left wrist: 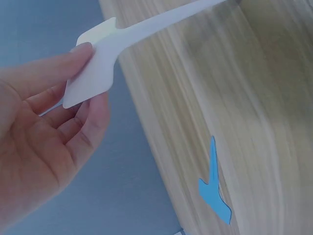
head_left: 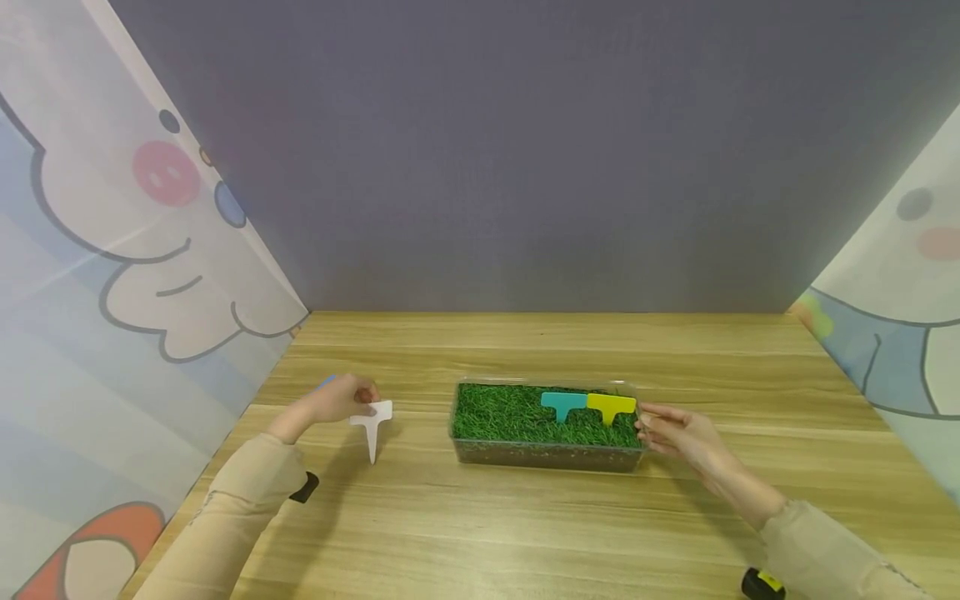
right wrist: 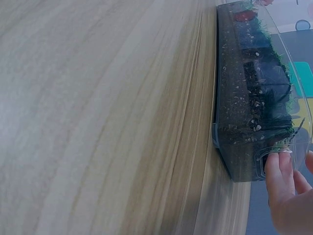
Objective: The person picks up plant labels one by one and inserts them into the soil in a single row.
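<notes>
My left hand (head_left: pixel 347 398) pinches a white T-shaped plant label (head_left: pixel 371 425) by its broad head, above the table at the left. Its pointed stem hangs down in the head view; the thumb lies on one face of the head and fingers behind it. My right hand (head_left: pixel 686 435) holds the right end of a clear rectangular planter box (head_left: pixel 547 455), fingers at the end wall's handle and thumb by the rim. Dark soil and green grass (head_left: pixel 495 412) fill the box. A teal plant label (head_left: pixel 564 403) and a yellow plant label (head_left: pixel 611 406) stand side by side in the grass.
On the wooden table (head_left: pixel 540 525), a blue plant label (left wrist: pixel 213 196) lies near the left edge, mostly hidden behind my left hand in the head view. A grey wall (head_left: pixel 480 167) rises behind the table, with cartoon-printed panels (head_left: pixel 82 350) at the sides.
</notes>
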{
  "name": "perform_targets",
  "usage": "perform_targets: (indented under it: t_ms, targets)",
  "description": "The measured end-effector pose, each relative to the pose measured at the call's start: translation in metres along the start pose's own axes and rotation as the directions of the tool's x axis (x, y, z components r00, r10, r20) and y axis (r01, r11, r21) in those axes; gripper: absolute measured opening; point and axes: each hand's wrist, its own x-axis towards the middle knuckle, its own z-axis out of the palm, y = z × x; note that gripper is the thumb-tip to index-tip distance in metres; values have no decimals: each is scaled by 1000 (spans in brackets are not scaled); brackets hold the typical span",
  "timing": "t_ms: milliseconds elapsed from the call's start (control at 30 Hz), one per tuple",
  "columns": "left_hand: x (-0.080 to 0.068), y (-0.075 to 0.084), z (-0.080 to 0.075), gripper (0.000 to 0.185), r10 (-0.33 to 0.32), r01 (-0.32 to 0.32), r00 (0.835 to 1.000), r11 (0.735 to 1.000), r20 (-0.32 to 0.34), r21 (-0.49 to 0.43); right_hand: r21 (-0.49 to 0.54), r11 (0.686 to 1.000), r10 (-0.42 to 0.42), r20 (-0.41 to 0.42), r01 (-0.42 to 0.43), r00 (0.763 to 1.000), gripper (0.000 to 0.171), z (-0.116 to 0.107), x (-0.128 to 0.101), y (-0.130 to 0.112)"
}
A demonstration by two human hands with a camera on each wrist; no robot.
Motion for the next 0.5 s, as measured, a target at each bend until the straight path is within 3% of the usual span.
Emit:
perform_targets:
  t_ms: [267,500]
  targets:
    - [1,9,-4,8,33,-34,999,998,-10,-55,1,1000,-4,5,4,1000,61,-1,0,1]
    - [5,22,-11,5,32,-36,997,998,-67,-52,8,1000,-5,5,5,1000,61,-1,0,2]
